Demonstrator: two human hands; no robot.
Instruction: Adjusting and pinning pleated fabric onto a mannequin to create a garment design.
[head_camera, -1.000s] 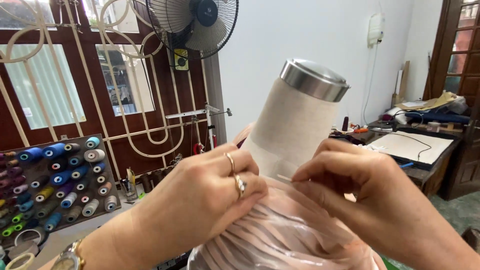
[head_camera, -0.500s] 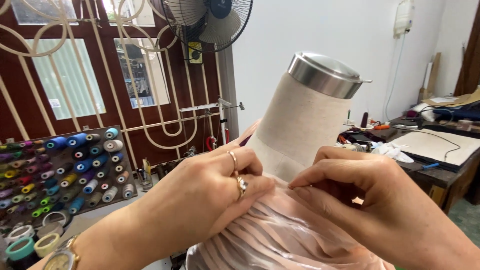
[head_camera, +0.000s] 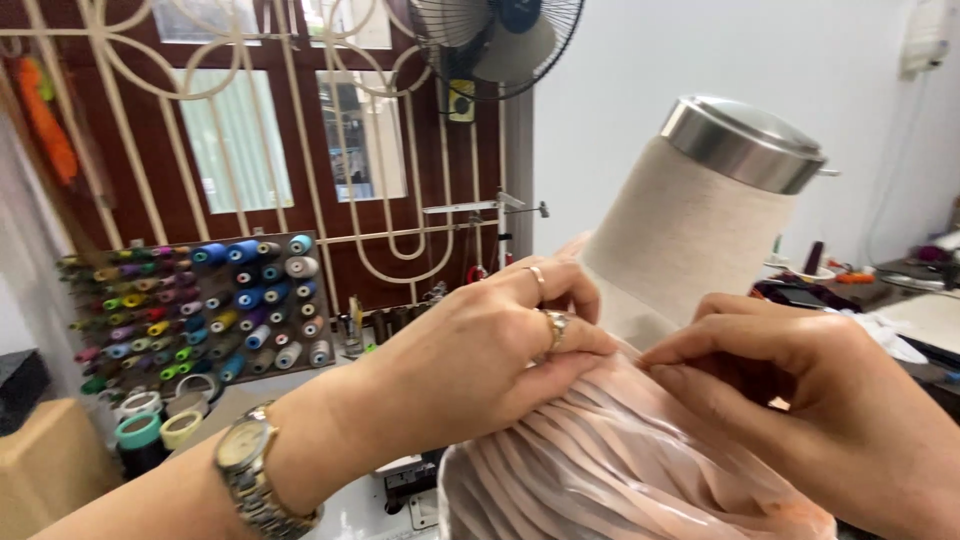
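There is a single view, from a camera worn on the person's head; it looks forward and slightly down, from very close, over the left hand (head_camera: 480, 370) and right hand (head_camera: 810, 400), which fill the lower half of the picture; just behind them stands the dress form (head_camera: 690, 240), its metal cap (head_camera: 745, 140) near eye level; farther off, the view faces a thread rack (head_camera: 200, 310), a window grille (head_camera: 230, 130) and a fan (head_camera: 500, 40) on the far wall; no second view shares the scene.
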